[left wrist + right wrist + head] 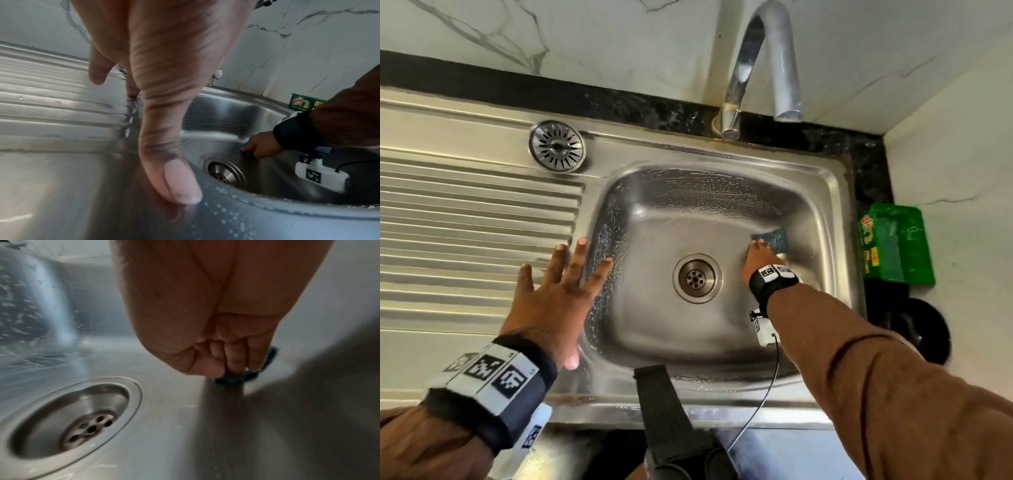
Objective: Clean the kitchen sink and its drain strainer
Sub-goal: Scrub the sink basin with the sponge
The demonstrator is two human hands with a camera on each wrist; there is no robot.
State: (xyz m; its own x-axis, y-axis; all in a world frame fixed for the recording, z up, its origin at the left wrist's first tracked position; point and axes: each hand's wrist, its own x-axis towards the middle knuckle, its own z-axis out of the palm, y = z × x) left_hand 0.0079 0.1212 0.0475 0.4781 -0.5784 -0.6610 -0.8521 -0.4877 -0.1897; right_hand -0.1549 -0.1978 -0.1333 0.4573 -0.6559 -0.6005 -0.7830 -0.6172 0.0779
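Note:
The steel sink (822, 178) has soapy streaks on its back and left walls, and its open drain (697, 278) has no strainer in it. The round slotted strainer (557, 146) lies on the ledge at the basin's back left corner. My right hand (758, 248) is down in the basin, right of the drain, and pinches a dark blue scrub pad (774, 239) against the steel; in the right wrist view the curled fingers (234, 363) grip the pad (249, 375). My left hand (561, 281) lies flat with spread fingers on the sink's left rim, the thumb (179, 178) pressing the steel.
A curved chrome tap (756, 68) stands behind the basin. The ribbed drainboard (465, 222) runs off to the left. A green Vim soap box (893, 243) and a black round object (924, 329) sit on the counter right of the sink, against the marble wall.

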